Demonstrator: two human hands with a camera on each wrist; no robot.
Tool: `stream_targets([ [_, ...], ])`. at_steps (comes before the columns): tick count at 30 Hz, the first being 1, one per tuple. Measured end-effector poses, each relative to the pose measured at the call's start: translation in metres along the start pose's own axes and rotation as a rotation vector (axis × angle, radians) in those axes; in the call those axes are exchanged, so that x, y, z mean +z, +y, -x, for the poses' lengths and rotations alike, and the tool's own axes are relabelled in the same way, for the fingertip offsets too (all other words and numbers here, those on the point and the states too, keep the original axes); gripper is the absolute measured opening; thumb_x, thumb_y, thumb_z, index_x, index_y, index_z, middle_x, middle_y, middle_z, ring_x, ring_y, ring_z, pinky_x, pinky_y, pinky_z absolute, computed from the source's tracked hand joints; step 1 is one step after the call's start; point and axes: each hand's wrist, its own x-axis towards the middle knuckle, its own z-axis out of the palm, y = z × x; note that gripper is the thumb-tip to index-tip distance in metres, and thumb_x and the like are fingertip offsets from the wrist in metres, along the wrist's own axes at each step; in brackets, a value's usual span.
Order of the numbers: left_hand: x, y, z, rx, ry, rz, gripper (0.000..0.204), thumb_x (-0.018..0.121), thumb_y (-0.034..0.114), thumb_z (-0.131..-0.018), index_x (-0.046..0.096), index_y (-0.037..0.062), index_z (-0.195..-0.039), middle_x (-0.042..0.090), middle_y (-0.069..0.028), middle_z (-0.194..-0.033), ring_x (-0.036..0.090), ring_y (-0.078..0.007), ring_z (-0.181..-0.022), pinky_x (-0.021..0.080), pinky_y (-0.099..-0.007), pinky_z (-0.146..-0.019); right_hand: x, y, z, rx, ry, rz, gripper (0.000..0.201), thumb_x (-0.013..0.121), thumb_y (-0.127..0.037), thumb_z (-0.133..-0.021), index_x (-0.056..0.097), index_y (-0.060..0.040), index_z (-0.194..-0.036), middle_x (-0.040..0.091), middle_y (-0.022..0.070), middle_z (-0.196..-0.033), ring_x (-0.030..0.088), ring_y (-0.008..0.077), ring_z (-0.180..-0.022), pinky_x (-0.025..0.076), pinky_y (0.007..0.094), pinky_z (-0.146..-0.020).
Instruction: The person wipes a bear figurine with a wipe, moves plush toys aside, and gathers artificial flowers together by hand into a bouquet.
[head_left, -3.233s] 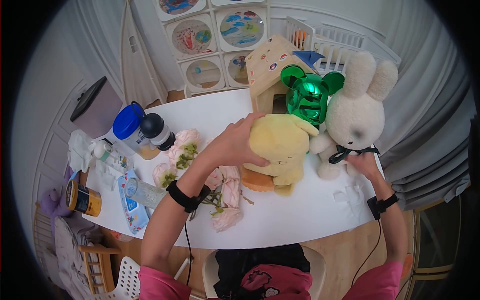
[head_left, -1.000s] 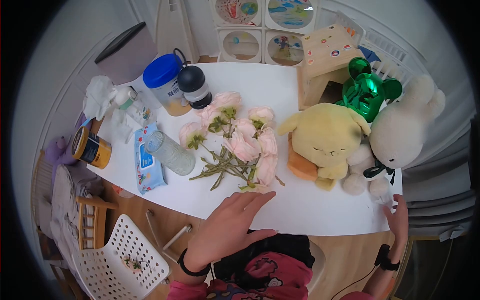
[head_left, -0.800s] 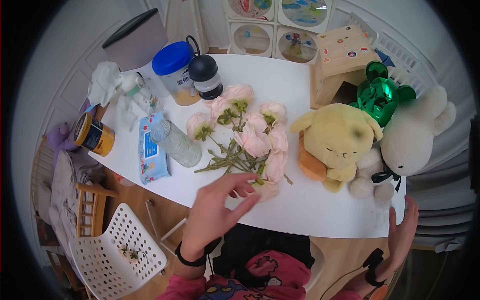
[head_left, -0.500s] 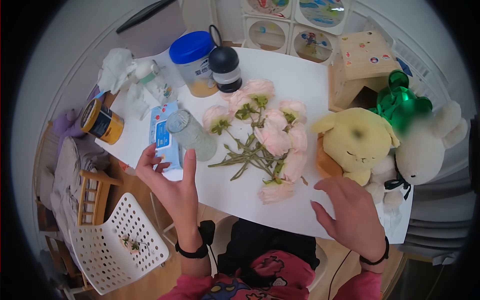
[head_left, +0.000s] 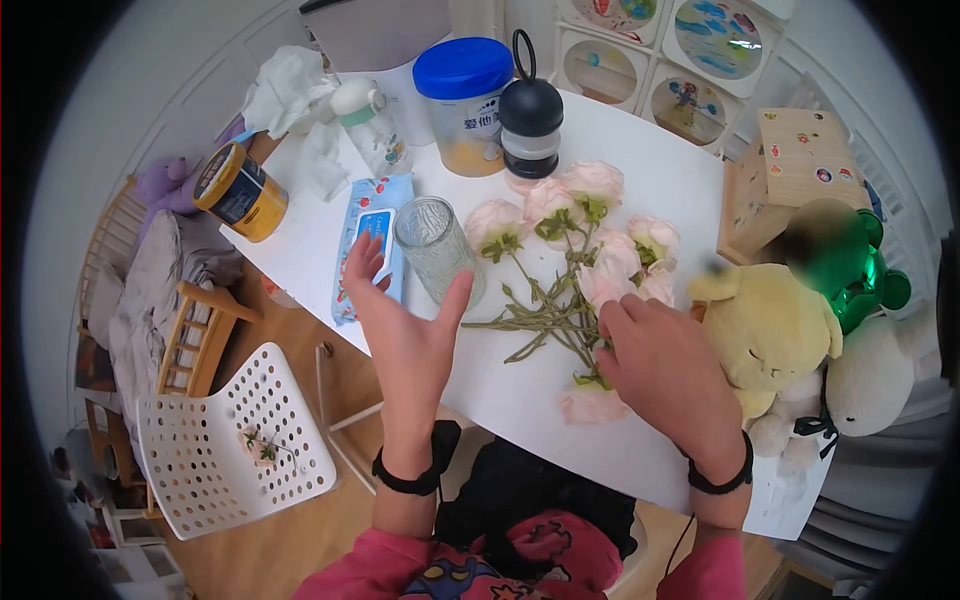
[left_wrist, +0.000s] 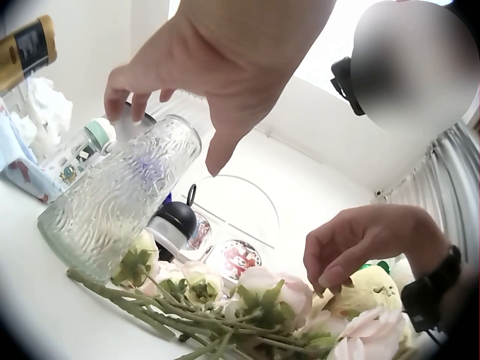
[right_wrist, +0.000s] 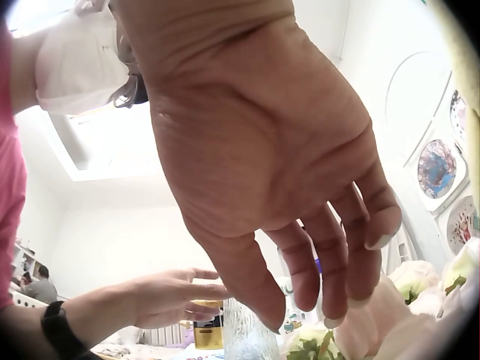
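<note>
My left hand [head_left: 405, 325] is spread beside the clear ribbed glass vase [head_left: 435, 245], thumb on one side and fingers on the other. In the left wrist view the hand hovers by the vase's rim, with a gap between thumb and glass. Pink flowers [head_left: 608, 265] lie bunched on the white table, their green stems [head_left: 530, 315] pointing toward the vase. Over the near side of the bunch hangs my right hand [head_left: 665, 370], fingers loosely bent. The right wrist view shows its fingertips right at the pink petals [right_wrist: 367, 322], nothing gripped between them.
A wipes pack [head_left: 375, 200] lies behind the vase. Farther back stand a blue-lidded tub [head_left: 462, 110] and a black-capped bottle [head_left: 530, 115]. At right sit a yellow plush dog [head_left: 765, 335], a white plush rabbit [head_left: 870, 380] and a shiny green bear [head_left: 875, 285]. A white chair [head_left: 180, 450] holds a flower.
Both hands have left the plush toys. My left hand has moved across to the vase, my right hand in over the flowers. The head view has turned, shifting the table's things rightward.
</note>
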Motion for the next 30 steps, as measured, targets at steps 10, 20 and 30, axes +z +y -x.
stream_targets([
  [10, 0.019, 0.011, 0.029, 0.396, -0.549, -0.258, 0.032, 0.07, 0.01, -0.079, 0.059, 0.0035, -0.108, 0.058, -0.0115, -0.104, 0.053, -0.0314, -0.102, 0.046, -0.0385, -0.088, -0.001, 0.016, 0.0, -0.007, -0.054, -0.016, 0.018, 0.066, -0.014, -0.077, 0.056, -0.0046, -0.089, 0.058, 0.0091, -0.084, 0.059, 0.0286, -0.081, 0.048, 0.0408, -0.07],
  [20, 0.033, 0.001, 0.002, 0.427, -0.812, -0.389, 0.018, 0.066, 0.008, -0.08, 0.055, 0.0031, -0.095, 0.062, -0.0134, -0.094, 0.058, -0.0318, -0.085, 0.045, -0.042, -0.076, -0.011, 0.018, 0.013, -0.042, -0.054, -0.042, 0.021, 0.065, -0.015, -0.079, 0.056, -0.0046, -0.095, 0.058, 0.0088, -0.084, 0.059, 0.0283, -0.082, 0.048, 0.0401, -0.07],
  [30, 0.026, 0.031, -0.006, 0.372, -0.547, -0.062, 0.02, 0.06, -0.003, -0.084, 0.057, 0.0031, -0.103, 0.065, -0.0147, -0.087, 0.063, -0.0314, -0.078, 0.049, -0.0365, -0.068, -0.013, 0.023, 0.017, -0.049, -0.081, -0.132, 0.021, 0.064, -0.016, -0.08, 0.054, -0.0038, -0.095, 0.059, 0.0109, -0.084, 0.06, 0.0307, -0.083, 0.048, 0.0421, -0.072],
])
